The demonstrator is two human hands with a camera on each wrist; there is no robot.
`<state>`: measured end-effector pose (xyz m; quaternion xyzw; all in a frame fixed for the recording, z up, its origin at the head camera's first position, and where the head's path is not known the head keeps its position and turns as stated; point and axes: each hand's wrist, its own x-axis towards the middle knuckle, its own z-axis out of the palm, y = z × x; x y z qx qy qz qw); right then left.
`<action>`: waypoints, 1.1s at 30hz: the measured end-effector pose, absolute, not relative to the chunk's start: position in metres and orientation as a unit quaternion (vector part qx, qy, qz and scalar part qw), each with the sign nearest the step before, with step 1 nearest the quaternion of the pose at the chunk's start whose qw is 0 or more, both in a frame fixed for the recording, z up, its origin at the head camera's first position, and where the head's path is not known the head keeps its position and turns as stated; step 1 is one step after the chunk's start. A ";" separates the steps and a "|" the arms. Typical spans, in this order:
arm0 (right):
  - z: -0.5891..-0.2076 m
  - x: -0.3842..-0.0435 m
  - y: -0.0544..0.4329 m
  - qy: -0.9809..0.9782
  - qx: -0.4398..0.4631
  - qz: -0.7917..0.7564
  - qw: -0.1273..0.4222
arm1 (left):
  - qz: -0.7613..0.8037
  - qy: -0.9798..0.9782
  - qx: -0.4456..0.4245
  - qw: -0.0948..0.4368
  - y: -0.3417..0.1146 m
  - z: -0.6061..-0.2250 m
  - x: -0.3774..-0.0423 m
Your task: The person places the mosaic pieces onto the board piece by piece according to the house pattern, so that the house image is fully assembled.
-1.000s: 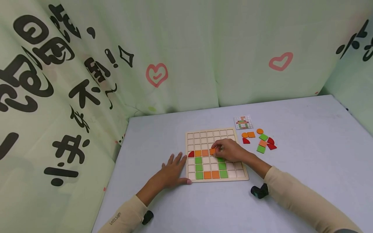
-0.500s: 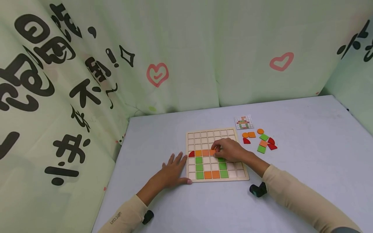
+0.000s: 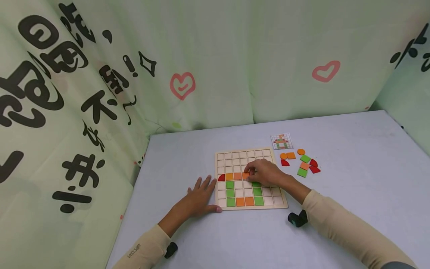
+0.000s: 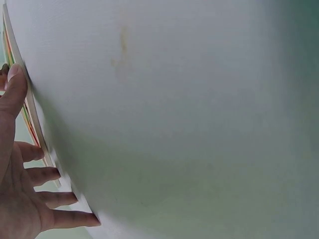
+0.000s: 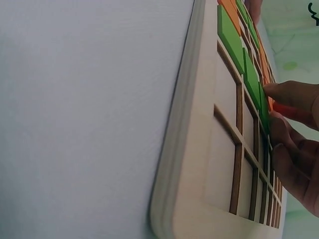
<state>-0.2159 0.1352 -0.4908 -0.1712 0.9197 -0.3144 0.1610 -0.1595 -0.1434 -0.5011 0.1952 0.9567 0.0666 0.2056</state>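
Observation:
A wooden grid board (image 3: 279, 201) lies on the table, partly filled with coloured tiles. My right hand (image 3: 263, 172) is over its middle, thumb and fingertips pinching an orange square tile (image 3: 245, 176) that sits in its cell. To its left run a red quarter-round tile (image 3: 221, 178) and two more orange squares. Green square tiles (image 3: 230, 193) form two columns below, joined by orange ones in the bottom row. My left hand (image 3: 201, 198) lies with spread fingers at the board's left edge, thumb at the lower left corner. In the right wrist view, my fingers (image 5: 291, 99) partly hide the tiles.
A small printed pattern card (image 3: 282, 141) lies beyond the board's upper right corner. Loose tiles are scattered right of the board: orange rounds (image 3: 301, 152), squares (image 3: 302, 173) and red quarter-rounds (image 3: 314, 169). A pale curtain (image 3: 215, 56) stands behind the table (image 3: 352, 160).
The orange square tile, slightly tilted under my right fingers a second ago, now lies in line with its row. My left hand has stayed in place.

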 end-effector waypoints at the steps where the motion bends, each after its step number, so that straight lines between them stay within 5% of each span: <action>1: -0.491 -0.216 0.135 0.919 -0.171 -0.315 0.161 | 0.067 0.957 0.195 0.206 -0.143 -0.501 -0.160; 20: -0.495 -0.206 0.169 0.898 -0.210 -0.356 0.152 | 0.075 0.955 0.204 0.203 -0.144 -0.498 -0.158; 33: -0.485 -0.185 0.249 0.918 -0.127 -0.363 0.095 | 0.069 0.955 0.204 0.202 -0.143 -0.497 -0.158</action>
